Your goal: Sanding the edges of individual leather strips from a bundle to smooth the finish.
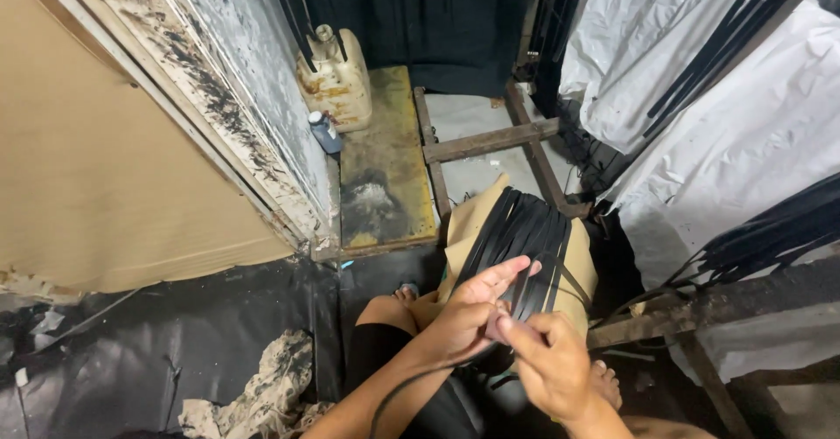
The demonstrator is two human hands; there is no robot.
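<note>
My left hand (pixel 464 316) and right hand (pixel 547 365) pinch one black strip (pixel 525 295); bundle (pixel 521 229) on cardboard (pixel 472 229) looks mostly unsorted.

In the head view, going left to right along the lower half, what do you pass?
Cardboard sheet → crumpled stained cloth → left hand → right hand → rusty metal bar → white plastic sheet.
</note>
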